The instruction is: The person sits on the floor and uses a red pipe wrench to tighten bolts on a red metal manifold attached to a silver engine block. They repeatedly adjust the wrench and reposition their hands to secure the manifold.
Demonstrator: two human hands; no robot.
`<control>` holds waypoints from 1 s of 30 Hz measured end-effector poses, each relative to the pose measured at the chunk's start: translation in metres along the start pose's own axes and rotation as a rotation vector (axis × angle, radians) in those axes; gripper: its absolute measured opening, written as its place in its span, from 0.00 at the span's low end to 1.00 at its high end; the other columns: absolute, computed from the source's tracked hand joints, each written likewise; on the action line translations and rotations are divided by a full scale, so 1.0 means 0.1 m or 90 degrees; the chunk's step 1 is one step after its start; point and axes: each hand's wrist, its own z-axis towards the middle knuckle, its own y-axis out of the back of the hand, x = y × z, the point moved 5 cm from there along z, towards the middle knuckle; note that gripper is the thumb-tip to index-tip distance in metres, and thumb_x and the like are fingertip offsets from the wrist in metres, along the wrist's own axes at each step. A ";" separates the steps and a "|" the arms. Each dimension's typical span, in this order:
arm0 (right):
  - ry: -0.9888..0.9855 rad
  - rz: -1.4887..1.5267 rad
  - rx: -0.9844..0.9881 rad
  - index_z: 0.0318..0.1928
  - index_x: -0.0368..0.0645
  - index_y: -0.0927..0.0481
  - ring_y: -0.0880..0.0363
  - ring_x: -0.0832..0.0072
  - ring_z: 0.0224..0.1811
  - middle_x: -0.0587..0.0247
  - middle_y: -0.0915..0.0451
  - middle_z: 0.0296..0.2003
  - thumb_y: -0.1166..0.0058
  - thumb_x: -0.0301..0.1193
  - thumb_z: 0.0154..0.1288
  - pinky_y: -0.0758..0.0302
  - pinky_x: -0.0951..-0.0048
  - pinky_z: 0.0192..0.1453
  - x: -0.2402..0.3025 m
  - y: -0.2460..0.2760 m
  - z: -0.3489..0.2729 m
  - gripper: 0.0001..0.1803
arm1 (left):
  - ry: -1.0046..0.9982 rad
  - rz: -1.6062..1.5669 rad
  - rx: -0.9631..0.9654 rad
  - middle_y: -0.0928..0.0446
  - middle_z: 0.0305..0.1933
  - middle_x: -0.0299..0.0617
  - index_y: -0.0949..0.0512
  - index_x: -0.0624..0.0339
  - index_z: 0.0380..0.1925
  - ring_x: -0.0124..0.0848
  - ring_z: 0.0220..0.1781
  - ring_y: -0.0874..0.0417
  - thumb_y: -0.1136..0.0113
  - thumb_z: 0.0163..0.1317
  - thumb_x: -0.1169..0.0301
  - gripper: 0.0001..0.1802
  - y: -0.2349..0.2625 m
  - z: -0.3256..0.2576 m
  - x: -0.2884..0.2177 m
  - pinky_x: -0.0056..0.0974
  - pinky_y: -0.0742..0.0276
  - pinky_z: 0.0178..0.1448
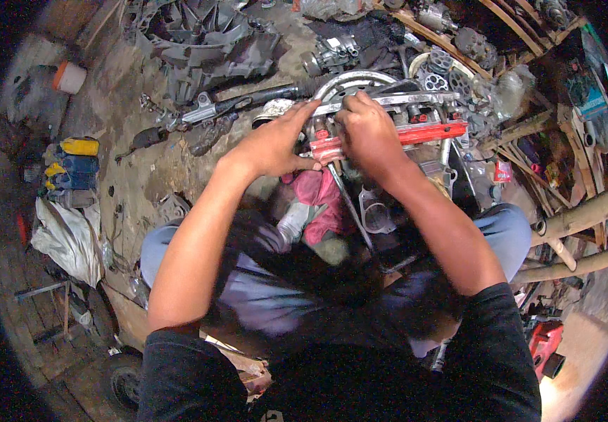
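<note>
A long engine part that looks like a fuel rail [427,100] lies across in front of me, with injector-like pieces and red plugs along it. A red bar [431,132] runs parallel on its near side. My left hand [272,144] spans the left end, thumb against the red bar and fingers at the silver rail. Bent over the part beside it, my right hand [374,133] is closed; what its fingertips pinch is hidden. Below are a pink cloth [324,224], a long thin metal rod [350,204] and a grey metal flange [376,213].
A large dark bell-shaped housing [195,46] and a shaft-like part [237,105] lie on the ground beyond. Blue and yellow bottles [72,169] and a white sack [72,235] are at left. Wooden poles [578,218] stand close on the right, with a small red box [502,172] nearby.
</note>
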 end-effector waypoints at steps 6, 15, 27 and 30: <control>0.014 0.010 -0.001 0.30 0.37 0.16 0.21 0.54 0.50 0.51 0.19 0.39 0.40 0.27 0.49 0.24 0.55 0.56 -0.06 0.04 -0.01 0.08 | 0.000 -0.042 -0.002 0.44 0.79 0.60 0.50 0.59 0.78 0.52 0.80 0.41 0.21 0.50 0.58 0.61 0.01 -0.04 -0.01 0.47 0.44 0.82; 0.048 -0.027 0.008 0.35 0.37 0.15 0.22 0.55 0.52 0.52 0.18 0.39 0.40 0.26 0.50 0.25 0.54 0.57 0.00 0.12 0.07 0.10 | 0.019 -0.034 -0.013 0.44 0.79 0.59 0.48 0.57 0.78 0.52 0.80 0.41 0.20 0.49 0.58 0.60 0.02 -0.06 -0.05 0.47 0.44 0.82; 0.045 0.043 0.006 0.34 0.37 0.17 0.21 0.52 0.49 0.49 0.19 0.38 0.41 0.24 0.48 0.24 0.54 0.55 -0.04 0.02 0.04 0.10 | 0.038 -0.035 -0.004 0.44 0.79 0.58 0.49 0.57 0.77 0.52 0.80 0.40 0.20 0.49 0.57 0.61 0.00 -0.05 -0.03 0.48 0.43 0.81; 0.051 0.004 -0.034 0.33 0.37 0.17 0.20 0.50 0.48 0.48 0.19 0.37 0.40 0.25 0.50 0.24 0.53 0.54 0.00 0.02 0.02 0.09 | 0.020 -0.024 -0.009 0.44 0.80 0.58 0.49 0.57 0.77 0.52 0.80 0.40 0.20 0.49 0.56 0.61 0.01 -0.05 -0.02 0.48 0.42 0.81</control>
